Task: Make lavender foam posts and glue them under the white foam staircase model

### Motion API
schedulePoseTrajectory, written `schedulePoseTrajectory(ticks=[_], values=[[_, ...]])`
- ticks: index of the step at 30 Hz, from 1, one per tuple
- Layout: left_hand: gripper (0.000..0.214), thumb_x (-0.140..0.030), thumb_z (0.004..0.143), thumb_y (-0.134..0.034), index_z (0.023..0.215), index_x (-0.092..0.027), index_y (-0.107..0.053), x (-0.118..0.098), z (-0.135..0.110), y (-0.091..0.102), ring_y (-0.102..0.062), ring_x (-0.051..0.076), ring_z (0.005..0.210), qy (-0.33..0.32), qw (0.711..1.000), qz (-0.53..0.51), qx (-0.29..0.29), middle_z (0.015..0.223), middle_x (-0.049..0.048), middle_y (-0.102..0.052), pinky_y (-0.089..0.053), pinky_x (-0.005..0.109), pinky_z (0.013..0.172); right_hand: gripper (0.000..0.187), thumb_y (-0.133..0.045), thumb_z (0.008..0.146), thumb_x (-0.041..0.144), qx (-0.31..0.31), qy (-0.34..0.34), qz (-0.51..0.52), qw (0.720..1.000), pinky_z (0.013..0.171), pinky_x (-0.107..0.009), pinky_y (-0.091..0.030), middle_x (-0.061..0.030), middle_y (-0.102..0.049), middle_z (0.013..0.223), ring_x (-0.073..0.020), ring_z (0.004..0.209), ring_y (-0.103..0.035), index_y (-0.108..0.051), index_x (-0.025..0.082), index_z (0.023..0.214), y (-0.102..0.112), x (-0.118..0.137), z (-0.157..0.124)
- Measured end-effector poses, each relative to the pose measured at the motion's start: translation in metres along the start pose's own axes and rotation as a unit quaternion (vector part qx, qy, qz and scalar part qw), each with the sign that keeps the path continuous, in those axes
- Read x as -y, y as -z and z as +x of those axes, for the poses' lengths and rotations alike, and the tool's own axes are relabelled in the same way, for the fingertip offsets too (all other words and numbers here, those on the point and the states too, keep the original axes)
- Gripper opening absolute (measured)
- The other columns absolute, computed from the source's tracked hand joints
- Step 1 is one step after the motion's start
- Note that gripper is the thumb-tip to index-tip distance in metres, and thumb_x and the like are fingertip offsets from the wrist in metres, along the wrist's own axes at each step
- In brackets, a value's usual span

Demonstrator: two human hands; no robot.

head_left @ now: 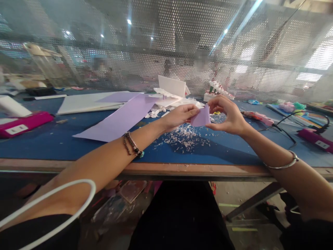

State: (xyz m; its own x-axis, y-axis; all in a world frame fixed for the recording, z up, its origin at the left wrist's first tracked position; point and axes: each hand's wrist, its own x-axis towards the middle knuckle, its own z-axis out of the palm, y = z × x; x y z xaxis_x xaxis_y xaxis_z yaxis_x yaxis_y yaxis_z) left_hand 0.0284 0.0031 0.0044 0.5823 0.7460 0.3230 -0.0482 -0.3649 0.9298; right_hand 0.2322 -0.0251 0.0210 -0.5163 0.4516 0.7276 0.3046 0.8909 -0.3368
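Note:
Between my two hands, above the blue tabletop, is a small purple piece of paper or foam sheet (pixel 199 118) with a raised or folded right edge. My left hand (pixel 182 116) pinches its left side between thumb and fingers. At the right edge, my right hand (pixel 227 116) grips the piece with its thumb below and fingers above. Under the hands lies a scatter of pale shreds (pixel 186 137). A long purple sheet (pixel 122 118) rests to the left of my left hand, partly behind my forearm.
White sheets (pixel 78 104) lie at the back left, near a magenta power strip (pixel 28 123). White scraps and an upright white board (pixel 171 86) stand behind my hands. To the right are a pink-handled tool (pixel 260 118) with a black cable and another magenta strip (pixel 314 139). Perforated metal mesh (pixel 145 52) closes the back.

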Motion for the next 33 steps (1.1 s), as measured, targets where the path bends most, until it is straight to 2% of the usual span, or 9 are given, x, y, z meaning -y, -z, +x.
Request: schedulePoseTrajectory(ticks=[3, 6, 11, 16, 18, 24, 26, 29, 33], values=[[0.027, -0.041, 0.077, -0.062, 0.073, -0.016, -0.052, 0.001, -0.001, 0.0, -0.043, 0.007, 0.054, -0.003, 1.0, -0.005, 0.007, 0.06, -0.002, -0.046, -0.036, 0.021, 0.052, 0.046, -0.076, 0.056, 0.032, 0.001, 0.002, -0.012, 1.0, 0.071, -0.027, -0.051, -0.0031, -0.051, 0.092, -0.0121, 0.08, -0.052, -0.053, 0.017, 0.094, 0.001, 0.001, 0.0], [0.024, -0.039, 0.077, -0.063, 0.077, -0.016, -0.054, 0.002, -0.002, -0.003, -0.049, 0.008, 0.06, 0.006, 0.999, -0.048, 0.0, 0.067, -0.0002, -0.052, -0.042, 0.021, 0.058, 0.047, -0.076, 0.056, 0.034, 0.0, -0.009, 0.018, 1.0, 0.07, -0.027, -0.051, -0.0021, -0.05, 0.091, -0.0118, 0.08, -0.052, -0.052, 0.018, 0.093, -0.002, -0.001, -0.001], [0.024, -0.039, 0.076, -0.061, 0.084, -0.017, -0.059, 0.002, -0.006, -0.014, -0.054, 0.01, 0.065, 0.01, 0.992, -0.11, 0.066, 0.075, 0.0036, -0.059, -0.046, 0.026, 0.063, 0.047, -0.076, 0.055, 0.036, -0.012, -0.03, 0.062, 0.998, 0.071, -0.027, -0.051, -0.0013, -0.049, 0.092, -0.0111, 0.08, -0.052, -0.051, 0.019, 0.092, -0.012, -0.004, -0.004], [0.03, -0.037, 0.068, -0.069, 0.09, -0.018, -0.062, 0.004, -0.008, -0.018, -0.056, 0.013, 0.077, 0.021, 0.991, -0.132, 0.024, 0.087, 0.0048, -0.063, -0.046, 0.028, 0.072, 0.048, -0.075, 0.057, 0.035, -0.024, -0.023, 0.104, 0.994, 0.071, -0.026, -0.049, -0.001, -0.047, 0.092, -0.0108, 0.08, -0.051, -0.05, 0.02, 0.095, -0.018, -0.005, -0.004], [0.033, -0.035, 0.065, -0.072, 0.091, -0.018, -0.062, 0.006, -0.009, -0.019, -0.056, 0.014, 0.081, 0.026, 0.989, -0.145, 0.029, 0.09, 0.0053, -0.063, -0.046, 0.03, 0.075, 0.049, -0.075, 0.057, 0.037, -0.024, -0.02, 0.101, 0.994, 0.072, -0.026, -0.049, -0.001, -0.047, 0.092, -0.0112, 0.081, -0.05, -0.05, 0.02, 0.095, -0.019, -0.004, -0.004], [0.032, -0.043, 0.068, -0.067, 0.09, -0.019, -0.065, 0.001, -0.011, -0.023, -0.054, 0.01, 0.065, 0.019, 0.981, -0.155, 0.119, 0.082, 0.005, -0.063, -0.045, 0.025, 0.061, 0.048, -0.075, 0.057, 0.042, -0.021, 0.0, 0.066, 0.998, 0.081, -0.034, -0.046, -0.0031, -0.048, 0.094, -0.0165, 0.09, -0.048, -0.052, 0.021, 0.094, -0.023, 0.002, -0.003], [0.031, -0.045, 0.069, -0.066, 0.087, -0.02, -0.066, -0.001, -0.012, -0.023, -0.052, 0.009, 0.061, 0.004, 0.983, -0.149, 0.111, 0.077, 0.0036, -0.062, -0.044, 0.023, 0.058, 0.047, -0.074, 0.059, 0.041, -0.021, 0.002, 0.099, 0.995, 0.081, -0.033, -0.046, -0.0028, -0.047, 0.094, -0.016, 0.09, -0.049, -0.052, 0.021, 0.095, -0.025, 0.003, -0.003], [0.031, -0.048, 0.065, -0.068, 0.075, -0.019, -0.064, -0.002, -0.012, -0.023, -0.048, 0.008, 0.056, -0.005, 0.989, -0.129, 0.067, 0.068, 0.0008, -0.058, -0.041, 0.022, 0.053, 0.043, -0.071, 0.063, 0.04, -0.025, -0.003, 0.143, 0.989, 0.081, -0.031, -0.046, -0.002, -0.046, 0.093, -0.014, 0.088, -0.049, -0.05, 0.021, 0.096, -0.027, 0.004, -0.004], [0.032, -0.049, 0.066, -0.066, 0.071, -0.018, -0.06, -0.002, -0.011, -0.024, -0.047, 0.009, 0.058, -0.025, 0.995, -0.088, 0.041, 0.068, 0.0009, -0.056, -0.04, 0.023, 0.054, 0.047, -0.072, 0.061, 0.041, -0.019, 0.001, 0.1, 0.995, 0.081, -0.031, -0.046, -0.0028, -0.047, 0.094, -0.0147, 0.089, -0.048, -0.05, 0.021, 0.097, -0.023, 0.005, -0.003]])
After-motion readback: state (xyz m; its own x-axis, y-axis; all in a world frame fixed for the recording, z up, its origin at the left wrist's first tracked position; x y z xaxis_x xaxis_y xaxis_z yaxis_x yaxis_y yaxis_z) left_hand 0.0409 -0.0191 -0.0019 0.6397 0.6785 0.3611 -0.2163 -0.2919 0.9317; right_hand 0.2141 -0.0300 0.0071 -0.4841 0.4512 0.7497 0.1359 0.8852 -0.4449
